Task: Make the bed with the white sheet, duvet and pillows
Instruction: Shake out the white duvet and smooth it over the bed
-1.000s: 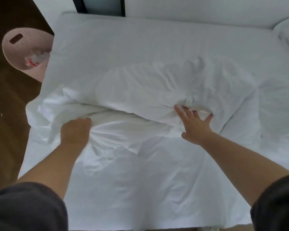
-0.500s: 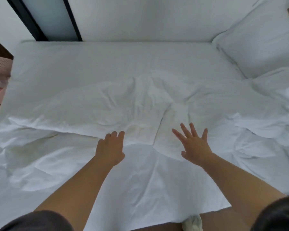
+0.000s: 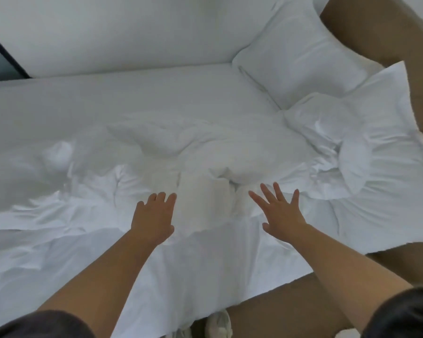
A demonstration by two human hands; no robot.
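1. Near the middle of the bed, both hands are stretched out palm-down over crumpled white fabric.
2. I see the left hand with straight fingers held close together, lying flat on the cloth and gripping nothing.
3. I see the right hand just to its right, with fingers straight and spread well apart. It holds nothing either. I cannot tell whether the palm presses down or only skims the cloth.
4. A raised fold of fabric runs between the two hands.
5. The duvet lies bunched in a wrinkled ridge across the middle of the bed, just beyond the fingertips, from the left edge of view to the pillows.
6. The white sheet covers the far half of the mattress, smooth and flat up to the wall.
7. White cloth hangs over the near edge of the bed. I cannot tell whether it is sheet or duvet.
8. Two pillows sit at the right end. The far pillow leans against the wall. The near pillow lies beside it, creased, touching the duvet's right end.
9. A dark sleeve shows at the near left and another dark sleeve at the near right.
10. A brown floor shows near right, with a pale shoe at the bed's near edge.
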